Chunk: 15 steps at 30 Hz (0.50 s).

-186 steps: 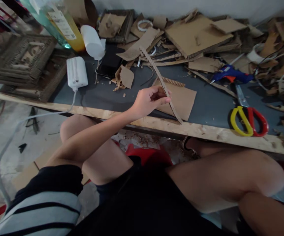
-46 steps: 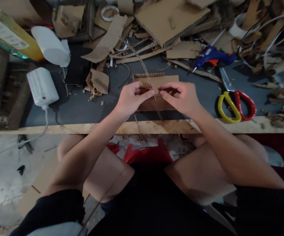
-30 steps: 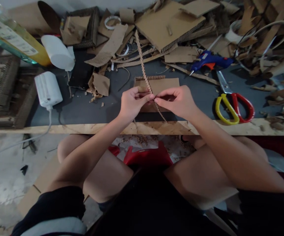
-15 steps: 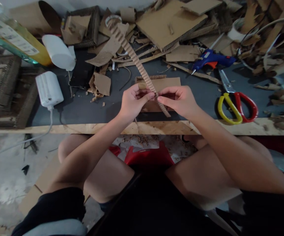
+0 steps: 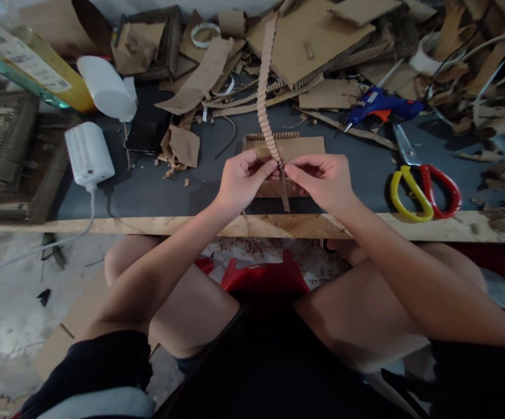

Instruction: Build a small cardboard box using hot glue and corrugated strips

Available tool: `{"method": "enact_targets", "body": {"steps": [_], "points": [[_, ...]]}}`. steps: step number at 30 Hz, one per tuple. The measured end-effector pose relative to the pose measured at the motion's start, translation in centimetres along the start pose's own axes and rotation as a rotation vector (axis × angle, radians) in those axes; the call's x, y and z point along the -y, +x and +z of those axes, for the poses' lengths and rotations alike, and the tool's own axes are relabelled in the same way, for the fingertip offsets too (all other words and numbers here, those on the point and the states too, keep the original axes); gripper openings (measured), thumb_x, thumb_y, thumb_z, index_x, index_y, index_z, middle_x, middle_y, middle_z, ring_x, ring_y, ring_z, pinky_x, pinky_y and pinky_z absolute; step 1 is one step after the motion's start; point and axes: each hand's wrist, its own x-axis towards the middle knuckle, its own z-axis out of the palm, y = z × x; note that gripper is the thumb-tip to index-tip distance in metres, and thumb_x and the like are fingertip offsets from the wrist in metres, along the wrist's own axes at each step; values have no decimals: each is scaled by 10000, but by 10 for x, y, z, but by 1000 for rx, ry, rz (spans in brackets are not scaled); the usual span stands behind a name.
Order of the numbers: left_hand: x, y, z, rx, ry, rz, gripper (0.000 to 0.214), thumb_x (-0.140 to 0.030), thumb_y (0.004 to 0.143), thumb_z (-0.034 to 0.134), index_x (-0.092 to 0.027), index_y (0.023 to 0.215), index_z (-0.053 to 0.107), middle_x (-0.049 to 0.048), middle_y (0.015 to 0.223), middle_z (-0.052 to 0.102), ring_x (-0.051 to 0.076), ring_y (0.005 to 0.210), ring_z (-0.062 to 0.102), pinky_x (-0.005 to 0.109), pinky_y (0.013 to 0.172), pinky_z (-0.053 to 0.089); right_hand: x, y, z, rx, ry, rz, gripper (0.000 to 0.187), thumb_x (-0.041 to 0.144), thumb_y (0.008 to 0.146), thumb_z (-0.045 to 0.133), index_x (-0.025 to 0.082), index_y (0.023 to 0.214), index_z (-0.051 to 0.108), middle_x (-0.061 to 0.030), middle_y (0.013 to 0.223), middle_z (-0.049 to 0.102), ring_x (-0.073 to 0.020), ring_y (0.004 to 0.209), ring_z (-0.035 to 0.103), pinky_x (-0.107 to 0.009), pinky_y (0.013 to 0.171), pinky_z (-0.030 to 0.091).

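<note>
A long, narrow strip of corrugated cardboard [image 5: 264, 99] stands up between my hands, its ridges showing and its upper part slightly bowed. My left hand [image 5: 244, 179] pinches it near the lower end between thumb and fingers. From the other side, my right hand [image 5: 324, 179] grips the same spot with thumb and forefinger. The strip's short lower end pokes out below the fingertips. Behind and under the hands lies a flat cardboard piece [image 5: 311, 145] with a corrugated strip standing along its far left edge; the hands partly cover it.
Yellow-and-red-handled scissors [image 5: 427, 192] and a blue glue gun [image 5: 378, 106] lie to the right. On the left are a white power bank [image 5: 88, 154] with a cable, a black phone [image 5: 148, 125] and a bottle [image 5: 46, 75]. Cardboard scraps [image 5: 313, 41] pile up at the back.
The strip has swung from leaning left to nearly upright, its upper end moving right and its lower end left. Both hands keep their pinch, shifted slightly right in view.
</note>
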Motion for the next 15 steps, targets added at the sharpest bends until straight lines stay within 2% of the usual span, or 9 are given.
{"method": "enact_targets", "body": {"steps": [5,9,15], "points": [[4,-2,5,0,-50,-10,416,-523,901,956,-195,1129,840,46,1073,872,166,970,826,273,905,690,5,-5,-2,-93,-254,-68,267,478,938,802,226,940,889,-55,819,788,-165,646,633,-304,596,519],[0,-1,8,0,-38,-79,385,-498,915,952,-191,1124,850,59,1084,873,187,1016,836,278,901,690,9,-6,-5,-67,-274,-59,258,487,920,813,242,935,893,-56,820,797,-184,647,641,-334,625,550],[-1,0,11,22,-8,-84,297,-473,955,924,-201,1049,854,16,924,853,143,793,801,241,738,672,10,-2,-8,-28,-198,-13,272,493,902,829,226,886,882,-58,788,782,-186,652,658,-321,606,534]]}}
